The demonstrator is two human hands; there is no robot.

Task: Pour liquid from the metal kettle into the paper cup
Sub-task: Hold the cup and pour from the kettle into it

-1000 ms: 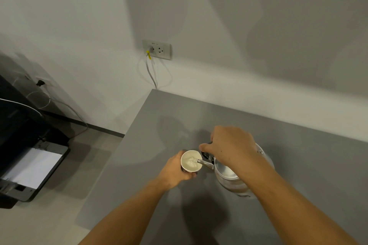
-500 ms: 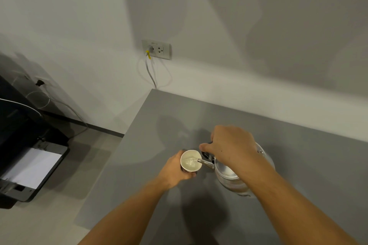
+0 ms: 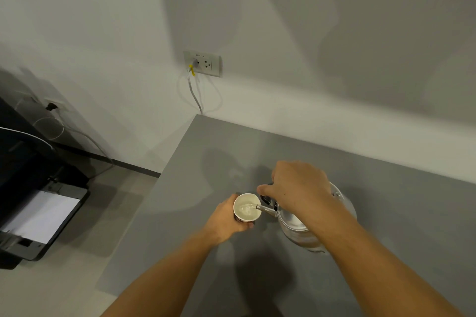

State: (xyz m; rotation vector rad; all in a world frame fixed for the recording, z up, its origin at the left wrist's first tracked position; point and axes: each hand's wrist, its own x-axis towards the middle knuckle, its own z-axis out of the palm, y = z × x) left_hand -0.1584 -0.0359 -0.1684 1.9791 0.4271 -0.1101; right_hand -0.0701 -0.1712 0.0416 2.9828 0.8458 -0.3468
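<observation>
A white paper cup [image 3: 245, 209] stands on the grey table [image 3: 386, 188], with my left hand [image 3: 226, 219] wrapped around its side. The metal kettle [image 3: 296, 224] is tilted to the left, and its spout reaches over the cup's rim. Clear liquid lies inside the cup under the spout. My right hand [image 3: 298, 186] grips the kettle's dark handle from above and hides most of it.
The table's left edge runs close to the cup, with floor below. A black printer [image 3: 38, 216] with white paper sits low at the left. A wall socket [image 3: 203, 63] with a plugged cable is on the wall behind the table.
Both hands and the kettle hold almost the same pose. The liquid in the cup ripples under the spout.
</observation>
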